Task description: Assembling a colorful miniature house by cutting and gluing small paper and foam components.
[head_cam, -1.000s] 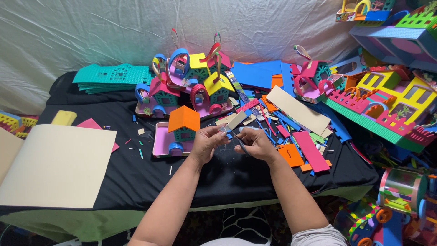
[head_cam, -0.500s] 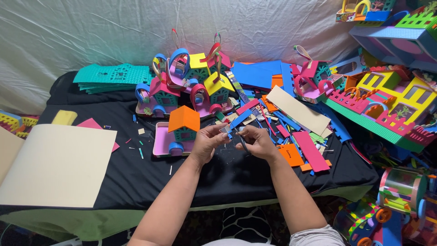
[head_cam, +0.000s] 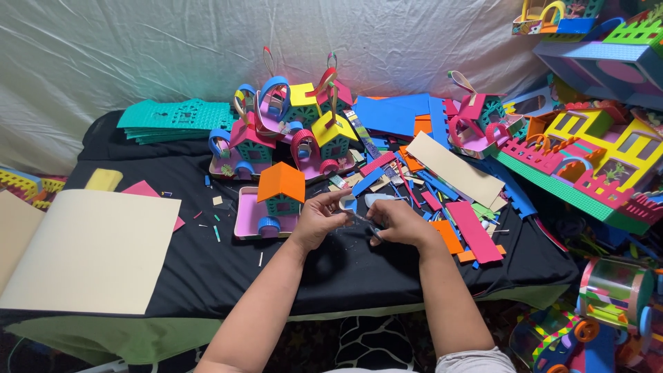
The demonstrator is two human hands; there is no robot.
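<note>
Head view: left hand (head_cam: 319, 220) and right hand (head_cam: 400, 222) close together above black tabletop (head_cam: 207, 269), fingers of both pinching small blue foam piece (head_cam: 350, 203) between them, raised for close handling, just right of orange-roofed foam house (head_cam: 281, 195), loose foam strips (head_cam: 456, 228) within reach.

An orange-roofed foam house (head_cam: 281, 197) stands on the black tablecloth (head_cam: 207, 262). Left of it lies a cream foam sheet (head_cam: 90, 252). Behind it sits a teal sheet stack (head_cam: 176, 119).
</note>
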